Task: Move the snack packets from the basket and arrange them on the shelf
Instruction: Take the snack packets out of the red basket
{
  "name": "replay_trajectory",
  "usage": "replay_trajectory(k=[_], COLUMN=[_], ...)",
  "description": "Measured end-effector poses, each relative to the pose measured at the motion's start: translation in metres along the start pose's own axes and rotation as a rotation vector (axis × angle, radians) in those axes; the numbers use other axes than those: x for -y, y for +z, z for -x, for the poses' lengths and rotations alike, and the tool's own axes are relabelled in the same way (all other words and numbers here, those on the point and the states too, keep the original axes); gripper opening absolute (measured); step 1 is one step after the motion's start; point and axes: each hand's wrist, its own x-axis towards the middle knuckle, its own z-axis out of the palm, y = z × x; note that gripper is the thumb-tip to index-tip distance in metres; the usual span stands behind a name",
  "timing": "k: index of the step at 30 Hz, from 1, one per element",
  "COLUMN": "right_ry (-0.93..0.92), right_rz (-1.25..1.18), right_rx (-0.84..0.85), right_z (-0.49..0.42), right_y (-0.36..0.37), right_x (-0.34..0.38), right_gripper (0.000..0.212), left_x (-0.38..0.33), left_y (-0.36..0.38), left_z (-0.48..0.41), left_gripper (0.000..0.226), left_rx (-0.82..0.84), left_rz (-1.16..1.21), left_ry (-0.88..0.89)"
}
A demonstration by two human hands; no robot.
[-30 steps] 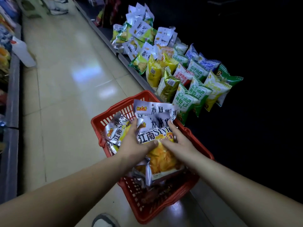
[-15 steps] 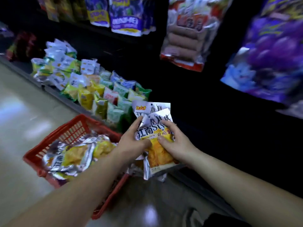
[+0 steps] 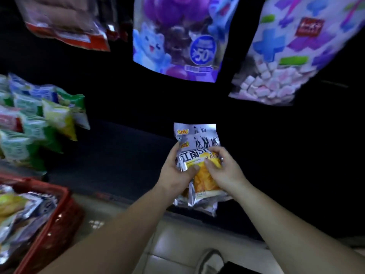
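At far left I saw the red basket holding silver packets, with green packets crowded on the shelf above it. Big bags hung overhead, well apart from the hands. Over the shelf's dark front sat the stack, upright, long axis vertical, print facing me. The left hand gripped its left edge, thumb across the front. The right hand curled its fingers over the right side, pinching it. Both forearms reached forward, converging.
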Motion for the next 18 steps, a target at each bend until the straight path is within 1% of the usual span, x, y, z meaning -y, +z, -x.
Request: replay_trajectory(k=[2, 3, 5, 7, 10, 11, 13, 15, 18], right_ry=[0.067, 0.099, 0.102, 0.068, 0.053, 0.041, 0.016, -0.052, -0.165], right_rz=[0.228, 0.357, 0.467, 0.476, 0.416, 0.409, 0.394, 0.372, 0.388], right_rx=[-0.078, -0.105, -0.116, -0.068, 0.049, 0.097, 0.176, 0.246, 0.370], right_z=[-0.011, -0.013, -0.012, -0.010, -0.004, 0.000, 0.009, 0.021, 0.046], right_y=[-0.010, -0.012, -0.012, -0.007, 0.009, 0.017, 0.039, 0.067, 0.118], right_x=[-0.021, -0.030, -0.041, -0.045, -0.033, -0.024, 0.002, 0.034, 0.082], right_gripper=[0.046, 0.054, 0.057, 0.050, 0.035, 0.034, 0.038, 0.039, 0.034], left_x=[0.004, 0.006, 0.014, 0.029, 0.038, 0.035, 0.024, 0.007, -0.017], left_y=[0.023, 0.029, 0.032, 0.021, -0.012, -0.026, -0.059, -0.096, -0.160], left_z=[-0.011, -0.011, -0.007, 0.000, 0.017, 0.024, 0.040, 0.058, 0.085], left_gripper=[0.083, 0.091, 0.100, 0.102, 0.100, 0.098, 0.093, 0.089, 0.083], left_rx=[0.028, 0.034, 0.014, -0.010, -0.004, 0.001, 0.003, -0.001, -0.059], left_rz=[-0.023, -0.088, -0.297, -0.413, -0.480, -0.493, -0.527, -0.585, -0.661], left_ry=[-0.044, -0.079, -0.179, -0.200, -0.214, -0.225, -0.241, -0.233, -0.237])
